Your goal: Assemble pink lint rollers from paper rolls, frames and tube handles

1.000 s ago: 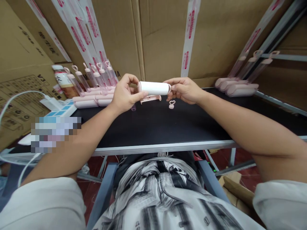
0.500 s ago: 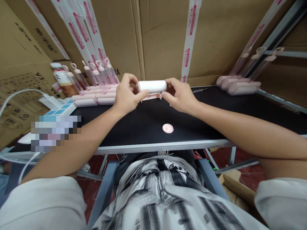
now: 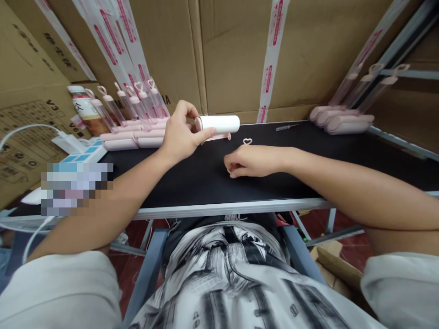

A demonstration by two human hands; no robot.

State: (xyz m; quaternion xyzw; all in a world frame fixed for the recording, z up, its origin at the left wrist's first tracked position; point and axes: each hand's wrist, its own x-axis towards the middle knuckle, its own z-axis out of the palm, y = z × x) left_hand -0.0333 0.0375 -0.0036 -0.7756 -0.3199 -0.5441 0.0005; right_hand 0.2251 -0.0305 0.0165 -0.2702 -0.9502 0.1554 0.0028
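Note:
A white cylinder (image 3: 222, 124) with a pink end lies level in my left hand (image 3: 181, 133), whose thumb and fingers close round its left end. Just beneath the cylinder shows a pink bracket-like piece (image 3: 222, 136), partly covered by my thumb. My right hand (image 3: 248, 161) is low over the black table top, fingers curled together and pointing left; what they hold, if anything, is hidden. Behind that wrist a pink heart-shaped loop (image 3: 247, 141) rests on the table. The pink disc is out of sight.
Pink holders with clear tubes (image 3: 137, 137) stand at the left, beside a bottle (image 3: 85, 109) and a power strip (image 3: 85, 153). More pink holders (image 3: 350, 124) are at the right. A small tool (image 3: 284, 128) lies near the back edge, before cardboard.
My right hand has left the cylinder's right end and come down toward the table's front, where the pink disc was. My left hand still holds the cylinder in nearly the same place.

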